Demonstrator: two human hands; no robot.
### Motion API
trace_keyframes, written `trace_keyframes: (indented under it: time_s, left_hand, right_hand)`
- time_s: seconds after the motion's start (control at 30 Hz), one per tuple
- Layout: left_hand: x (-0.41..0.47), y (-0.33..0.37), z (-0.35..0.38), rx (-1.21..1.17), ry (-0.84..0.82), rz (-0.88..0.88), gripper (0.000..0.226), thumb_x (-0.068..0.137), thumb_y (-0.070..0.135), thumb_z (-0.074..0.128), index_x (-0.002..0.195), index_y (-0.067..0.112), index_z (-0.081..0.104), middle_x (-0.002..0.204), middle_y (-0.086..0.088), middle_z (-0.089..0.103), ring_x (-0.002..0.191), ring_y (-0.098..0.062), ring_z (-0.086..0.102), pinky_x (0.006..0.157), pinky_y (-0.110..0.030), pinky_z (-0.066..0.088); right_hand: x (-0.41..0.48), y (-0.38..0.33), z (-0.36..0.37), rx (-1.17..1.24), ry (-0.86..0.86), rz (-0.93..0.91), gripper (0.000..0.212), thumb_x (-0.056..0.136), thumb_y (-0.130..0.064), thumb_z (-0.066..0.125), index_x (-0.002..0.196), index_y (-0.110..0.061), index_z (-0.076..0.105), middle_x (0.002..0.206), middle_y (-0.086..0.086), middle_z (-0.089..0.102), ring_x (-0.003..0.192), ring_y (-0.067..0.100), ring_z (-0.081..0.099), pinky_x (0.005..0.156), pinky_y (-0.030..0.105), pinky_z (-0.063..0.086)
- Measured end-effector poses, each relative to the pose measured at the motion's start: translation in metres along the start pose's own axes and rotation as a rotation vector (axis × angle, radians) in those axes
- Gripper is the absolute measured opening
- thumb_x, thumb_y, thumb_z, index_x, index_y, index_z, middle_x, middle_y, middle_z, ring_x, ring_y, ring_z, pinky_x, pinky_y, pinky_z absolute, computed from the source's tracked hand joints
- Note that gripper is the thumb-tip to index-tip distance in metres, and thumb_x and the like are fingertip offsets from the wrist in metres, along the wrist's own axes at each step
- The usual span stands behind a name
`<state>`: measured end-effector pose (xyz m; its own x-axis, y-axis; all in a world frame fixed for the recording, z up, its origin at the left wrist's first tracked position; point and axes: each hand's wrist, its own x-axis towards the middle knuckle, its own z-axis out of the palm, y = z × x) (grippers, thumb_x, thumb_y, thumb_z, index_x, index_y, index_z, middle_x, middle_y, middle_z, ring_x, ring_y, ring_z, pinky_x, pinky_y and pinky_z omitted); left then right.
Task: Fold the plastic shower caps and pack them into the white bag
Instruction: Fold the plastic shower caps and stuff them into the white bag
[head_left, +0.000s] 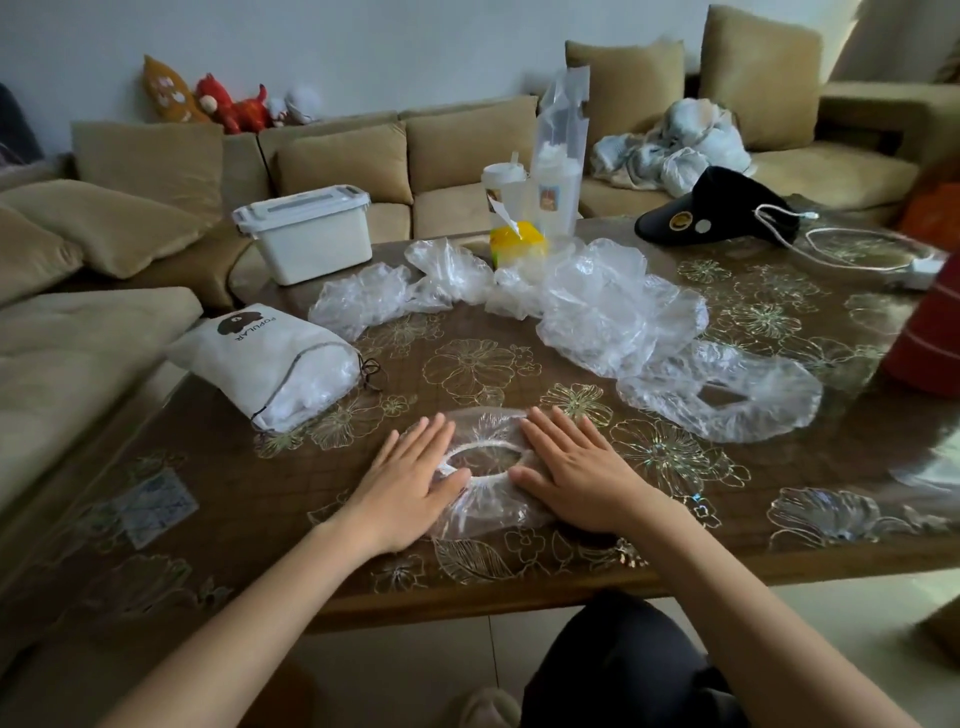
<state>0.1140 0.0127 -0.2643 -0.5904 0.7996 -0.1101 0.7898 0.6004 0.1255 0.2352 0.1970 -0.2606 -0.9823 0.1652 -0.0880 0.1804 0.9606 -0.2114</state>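
1. Two flat hands press one clear shower cap (485, 512) onto the table (291, 499) in the lower centre of the frame.
2. Your left hand (410, 488) lies on the cap's left side, palm down, with the fingers straight and close together. It curls round nothing.
3. Your right hand (571, 478) lies on the cap's right side in the same way, fingers straight and the thumb pointing inward toward the elastic opening.
4. The cap's white elastic ring shows in the gap between your two hands. Crinkled plastic spreads out below both thumbs toward the table's near edge.
5. The white bag (265, 358) lies on its side left of centre, up and left of your left hand and apart from it. Its drawstring end is turned toward the right.
6. A heap of loose caps (597, 301) sits across the middle of the frame beyond your hands. One more flattened cap (727, 400) lies right of centre, apart from your right hand.
7. A white lidded box (306, 234) stands at the upper left of the table.
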Motion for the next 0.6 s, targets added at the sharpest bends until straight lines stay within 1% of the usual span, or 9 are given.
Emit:
trace_keyframes:
  time_s: [0.1,0.17,0.2,0.27,0.33,0.37,0.43,0.53,0.6]
  left_hand:
    - [-0.002,-0.011,0.003,0.008,-0.023,0.008,0.090,0.069,0.081,-0.011,0.143,0.030,-0.016,0.148,0.014,-0.025,0.135,0.000,-0.024,0.114,-0.028,-0.015]
    - [-0.011,-0.013,0.003,-0.048,0.036,-0.018,0.100,0.065,0.085,-0.011,0.147,0.028,-0.010,0.149,0.015,-0.020,0.135,0.001,-0.020,0.113,-0.027,-0.014]
    - [-0.018,-0.013,0.002,-0.089,0.085,-0.037,0.100,0.067,0.086,-0.006,0.149,0.027,-0.004,0.151,0.014,-0.015,0.137,0.002,-0.016,0.114,-0.026,-0.011]
    - [-0.029,-0.014,0.000,-0.189,0.157,-0.095,0.083,0.085,0.073,0.021,0.151,0.024,0.007,0.156,0.010,-0.002,0.142,-0.001,-0.004,0.116,-0.026,-0.004]
    - [-0.033,-0.015,-0.004,-0.287,0.209,-0.171,0.069,0.094,0.053,0.039,0.151,0.021,0.015,0.158,0.006,0.008,0.144,-0.007,0.006,0.118,-0.028,0.005]
    - [-0.034,-0.015,-0.008,-0.304,0.220,-0.195,0.066,0.095,0.050,0.038,0.150,0.020,0.017,0.158,0.005,0.011,0.144,-0.009,0.009,0.117,-0.029,0.008]
    - [-0.037,-0.012,-0.016,-0.324,0.250,-0.214,0.062,0.097,0.051,0.030,0.149,0.019,0.022,0.157,0.003,0.015,0.144,-0.011,0.013,0.116,-0.029,0.011]
    - [-0.040,-0.007,-0.027,-0.322,0.297,-0.173,0.074,0.091,0.063,0.017,0.150,0.019,0.019,0.158,0.003,0.008,0.144,-0.012,0.009,0.117,-0.033,0.010]
    - [-0.049,0.001,-0.023,-0.242,0.321,-0.046,0.090,0.080,0.077,-0.001,0.150,0.022,0.010,0.155,0.008,-0.003,0.142,-0.006,-0.003,0.117,-0.031,-0.001]
  right_hand:
    - [-0.002,0.007,0.003,0.015,-0.040,0.087,0.072,0.094,-0.062,0.016,0.150,-0.023,-0.005,0.157,0.001,-0.015,0.143,0.018,-0.019,0.116,0.040,-0.015]
    - [-0.008,0.009,-0.002,0.032,-0.019,0.125,0.074,0.093,-0.064,0.019,0.151,-0.023,-0.001,0.158,0.001,-0.012,0.144,0.019,-0.016,0.116,0.040,-0.014]
    - [-0.014,0.008,-0.006,0.064,0.010,0.137,0.075,0.093,-0.063,0.025,0.151,-0.022,0.002,0.159,0.002,-0.008,0.145,0.020,-0.012,0.117,0.039,-0.011]
    - [-0.026,0.009,-0.013,0.160,0.082,0.149,0.078,0.091,-0.059,0.043,0.151,-0.019,0.013,0.159,0.004,0.006,0.146,0.022,0.003,0.119,0.038,0.001]
    - [-0.039,0.010,-0.022,0.271,0.140,0.169,0.076,0.085,-0.048,0.061,0.145,-0.015,0.030,0.151,0.008,0.032,0.136,0.024,0.031,0.113,0.036,0.026]
    - [-0.047,0.010,-0.026,0.317,0.174,0.178,0.069,0.083,-0.043,0.066,0.140,-0.015,0.038,0.142,0.008,0.044,0.125,0.023,0.043,0.104,0.034,0.037]
    - [-0.063,0.003,-0.039,0.307,0.199,0.165,0.054,0.083,-0.035,0.068,0.130,-0.017,0.047,0.129,0.006,0.055,0.110,0.021,0.053,0.092,0.033,0.046]
    - [-0.070,-0.011,-0.063,0.298,0.198,0.154,0.049,0.086,-0.026,0.066,0.129,-0.011,0.049,0.130,0.007,0.055,0.113,0.023,0.054,0.094,0.033,0.046]
    - [-0.072,-0.023,-0.074,0.443,0.192,0.140,0.057,0.083,-0.023,0.070,0.134,-0.014,0.046,0.136,0.004,0.051,0.119,0.020,0.051,0.097,0.029,0.043]
